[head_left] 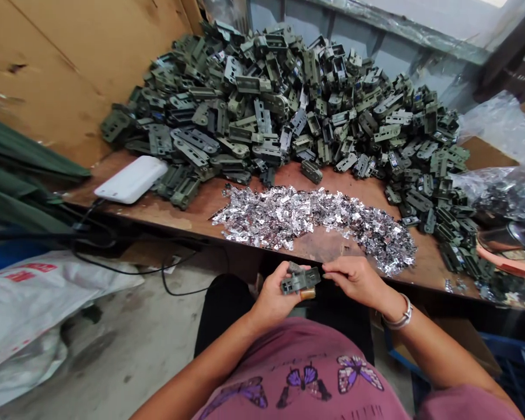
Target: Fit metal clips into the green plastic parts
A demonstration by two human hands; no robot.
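No readable text: blurred red print [25, 273] on white sack [76, 291], faint shirt lettering [284, 363].

1 dark grey-green, oblong, plastic-looking housing [301, 280] sits in the left hand [275, 293], lengthwise from side to side and slightly tilted, recesses showing near its left end, its right end just beside the right hand's [350, 279] fingertips.

White device [131, 179] on wooden table [175, 217]; red-printed white sack [70, 294] lower left.

left hand [273, 294]: holds block [300, 281] | right hand [354, 281]: beside it | metal bits [275, 216]: counter [192, 219] near edge | block pile [262, 84]: far edge
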